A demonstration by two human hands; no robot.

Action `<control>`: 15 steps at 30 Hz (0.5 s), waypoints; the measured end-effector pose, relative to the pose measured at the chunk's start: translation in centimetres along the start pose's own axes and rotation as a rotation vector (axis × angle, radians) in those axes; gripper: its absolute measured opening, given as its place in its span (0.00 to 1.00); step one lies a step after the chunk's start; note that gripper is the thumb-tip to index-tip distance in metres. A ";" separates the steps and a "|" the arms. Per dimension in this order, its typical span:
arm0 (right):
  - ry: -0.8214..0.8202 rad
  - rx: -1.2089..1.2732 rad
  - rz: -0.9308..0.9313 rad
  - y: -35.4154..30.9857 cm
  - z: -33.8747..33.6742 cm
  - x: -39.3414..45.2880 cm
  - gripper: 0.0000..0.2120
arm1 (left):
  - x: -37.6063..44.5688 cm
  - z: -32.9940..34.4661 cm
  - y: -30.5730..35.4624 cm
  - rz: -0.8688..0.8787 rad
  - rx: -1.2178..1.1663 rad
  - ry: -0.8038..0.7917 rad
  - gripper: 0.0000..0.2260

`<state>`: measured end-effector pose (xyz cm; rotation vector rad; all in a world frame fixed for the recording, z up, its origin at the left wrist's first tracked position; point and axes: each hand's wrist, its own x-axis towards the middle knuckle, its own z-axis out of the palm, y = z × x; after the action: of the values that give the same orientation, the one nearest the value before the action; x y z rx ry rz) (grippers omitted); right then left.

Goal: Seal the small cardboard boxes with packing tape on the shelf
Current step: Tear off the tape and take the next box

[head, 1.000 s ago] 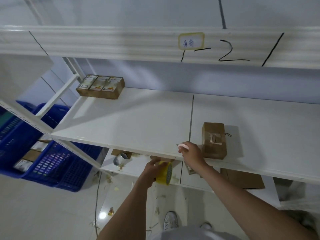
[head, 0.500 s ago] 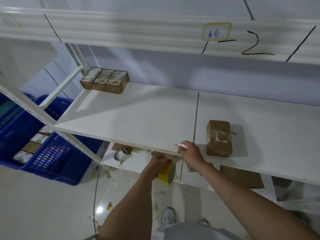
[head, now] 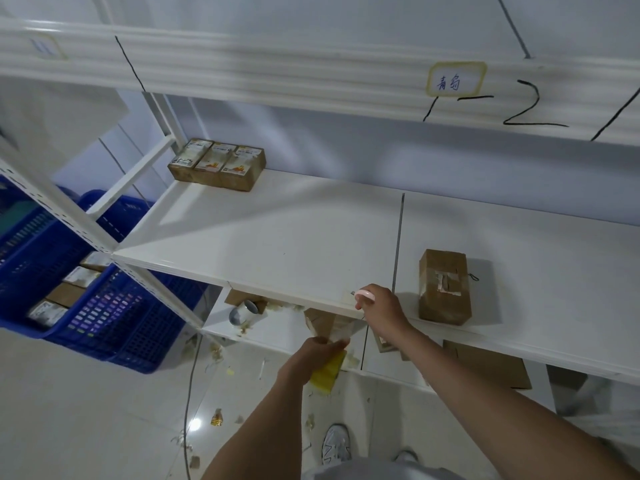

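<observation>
While left hand (head: 313, 355) grips yellow tape roll (head: 327, 374) and right hand (head: 382, 311) pinches pink cutter (head: 364, 294) — pulled strip may fold, sticking to itself.

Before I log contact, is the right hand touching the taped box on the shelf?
Apart: the head view shows bare shelf between the right hand and the taped box.

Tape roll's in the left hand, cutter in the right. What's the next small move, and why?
Probably cut the strip: the left hand holds the yellow tape roll below the shelf edge, and the right hand holds the pink cutter just above it. The box sits untouched.
</observation>
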<state>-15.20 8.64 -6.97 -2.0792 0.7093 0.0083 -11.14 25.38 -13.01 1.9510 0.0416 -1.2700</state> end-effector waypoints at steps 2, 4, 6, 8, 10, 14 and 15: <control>-0.005 -0.004 0.011 -0.1 0.0 -0.1 0.09 | -0.2 0.0 0.0 0.058 -0.066 -0.052 0.22; -0.001 -0.001 0.007 -0.2 0.0 -0.1 0.09 | -0.4 -0.4 -0.4 0.079 -0.140 -0.090 0.20; 0.000 0.019 0.007 -0.4 0.0 -0.2 0.08 | -0.7 -0.7 -0.8 0.046 -0.213 -0.112 0.21; -0.007 0.027 0.007 -0.6 0.3 -0.3 0.08 | -0.8 -0.9 -1.3 0.035 -0.238 -0.126 0.22; -0.025 0.018 0.002 -0.7 0.7 -0.6 0.08 | -0.8 -1.1 -2.0 0.021 -0.235 -0.142 0.22; -0.048 -0.018 -0.018 -0.7 1.3 -1.7 0.08 | -1.3 -1.3 -3.4 -0.068 -0.127 -0.104 0.25; -0.059 -0.034 -0.023 -0.6 1.4 -1.9 0.09 | -1.3 -1.2 -3.7 -0.045 -0.126 -0.096 0.24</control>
<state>-16.14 10.94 -6.82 -2.1107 0.6532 0.0681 -12.45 29.13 -13.97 1.7887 0.1150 -1.3564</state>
